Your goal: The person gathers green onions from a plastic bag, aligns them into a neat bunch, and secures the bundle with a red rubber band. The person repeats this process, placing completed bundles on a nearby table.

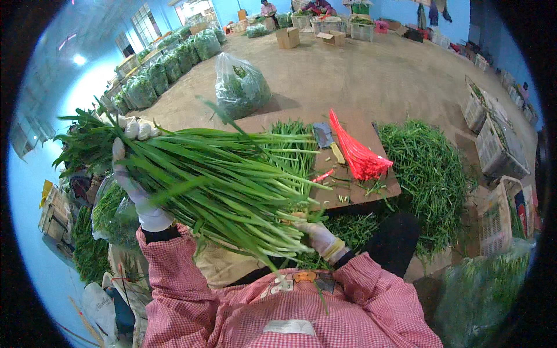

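A large loose bunch of long green leafy stalks, like garlic chives (217,174), lies across the front of my body. My left hand (137,174), in a pale glove, grips the bunch near its leafy end. My right hand (320,237), gloved too, is at the pale stem ends, its fingers partly hidden by them. Behind the bunch is a brown board (370,193). On it lie more green stalks (291,165), a cleaver with a yellow handle (324,137), a fanned bundle of red ties (359,152) and cut stem bits.
A heap of green trimmings (422,174) lies right of the board. Beyond it stands a filled clear plastic bag (239,87). White crates (496,222) line the right side. Filled bags (139,91) stand in a row at the left. People sit far back, one in pink (268,8).
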`<action>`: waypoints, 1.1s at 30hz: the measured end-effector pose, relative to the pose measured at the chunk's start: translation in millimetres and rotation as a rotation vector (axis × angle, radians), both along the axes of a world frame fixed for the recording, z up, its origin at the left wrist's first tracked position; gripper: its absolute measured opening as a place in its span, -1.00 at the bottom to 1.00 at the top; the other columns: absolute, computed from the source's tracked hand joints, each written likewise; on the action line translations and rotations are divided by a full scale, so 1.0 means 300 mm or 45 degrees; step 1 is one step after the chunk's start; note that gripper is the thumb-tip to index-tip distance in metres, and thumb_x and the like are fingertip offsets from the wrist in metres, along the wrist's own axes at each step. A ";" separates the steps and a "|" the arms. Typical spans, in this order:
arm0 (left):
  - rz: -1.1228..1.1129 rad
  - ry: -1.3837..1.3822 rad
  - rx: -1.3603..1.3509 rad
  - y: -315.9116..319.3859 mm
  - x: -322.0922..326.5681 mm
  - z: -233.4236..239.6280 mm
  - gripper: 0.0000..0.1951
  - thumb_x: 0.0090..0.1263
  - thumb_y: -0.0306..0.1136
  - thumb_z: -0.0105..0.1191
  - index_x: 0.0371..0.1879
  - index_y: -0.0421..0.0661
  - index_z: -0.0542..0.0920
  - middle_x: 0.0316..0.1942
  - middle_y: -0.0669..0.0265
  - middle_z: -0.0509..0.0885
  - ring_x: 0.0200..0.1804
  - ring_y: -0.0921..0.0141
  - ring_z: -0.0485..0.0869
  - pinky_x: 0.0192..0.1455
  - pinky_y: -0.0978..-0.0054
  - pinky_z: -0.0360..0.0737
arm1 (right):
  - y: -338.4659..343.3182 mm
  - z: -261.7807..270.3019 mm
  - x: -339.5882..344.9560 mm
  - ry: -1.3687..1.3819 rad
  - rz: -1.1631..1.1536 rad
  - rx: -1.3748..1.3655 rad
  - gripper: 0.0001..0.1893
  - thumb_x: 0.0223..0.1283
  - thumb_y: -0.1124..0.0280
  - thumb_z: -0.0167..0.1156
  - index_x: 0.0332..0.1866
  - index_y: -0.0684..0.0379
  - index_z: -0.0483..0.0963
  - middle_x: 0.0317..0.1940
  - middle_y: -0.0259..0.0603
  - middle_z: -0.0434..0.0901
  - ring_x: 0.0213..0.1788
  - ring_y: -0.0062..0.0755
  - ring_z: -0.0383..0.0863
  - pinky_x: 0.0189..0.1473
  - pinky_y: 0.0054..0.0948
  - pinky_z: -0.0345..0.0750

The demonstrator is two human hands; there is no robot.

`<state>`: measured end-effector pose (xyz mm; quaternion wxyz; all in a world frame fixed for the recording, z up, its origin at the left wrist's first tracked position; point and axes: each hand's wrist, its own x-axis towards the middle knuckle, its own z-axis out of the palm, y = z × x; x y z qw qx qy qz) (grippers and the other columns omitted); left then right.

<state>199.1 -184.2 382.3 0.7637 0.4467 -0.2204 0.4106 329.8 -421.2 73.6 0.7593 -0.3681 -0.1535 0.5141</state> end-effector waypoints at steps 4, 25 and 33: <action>-0.111 -0.113 0.072 0.028 0.045 -0.044 -0.72 0.65 -0.19 0.03 0.18 -0.02 0.45 -0.15 0.46 0.43 -0.03 0.45 0.42 0.20 0.43 0.40 | 0.022 0.055 -0.030 -0.917 -0.013 0.080 -0.51 0.55 0.36 0.13 0.50 0.22 0.39 0.39 -0.17 0.56 0.37 -0.32 0.55 0.44 -0.35 0.48; 0.138 0.657 0.054 -0.021 -0.113 -0.215 -0.59 0.27 -0.21 0.27 0.04 -0.14 0.60 -0.10 0.23 0.71 -0.11 0.30 0.68 0.02 0.28 0.65 | 0.117 0.359 0.021 -0.739 -0.043 0.170 -0.43 0.46 0.17 0.30 0.45 0.25 0.47 0.31 -0.27 0.58 0.30 -0.37 0.55 0.40 -0.33 0.45; 0.063 0.543 0.082 0.041 -0.083 -0.245 -0.59 0.20 -0.28 0.42 -0.01 -0.13 0.59 -0.17 0.25 0.70 -0.15 0.33 0.68 -0.07 0.35 0.64 | -0.088 0.022 0.038 -1.425 0.292 -0.717 -0.60 0.38 0.33 0.37 0.27 0.16 0.63 0.04 -0.23 0.74 0.01 -0.42 0.74 0.05 -0.38 0.67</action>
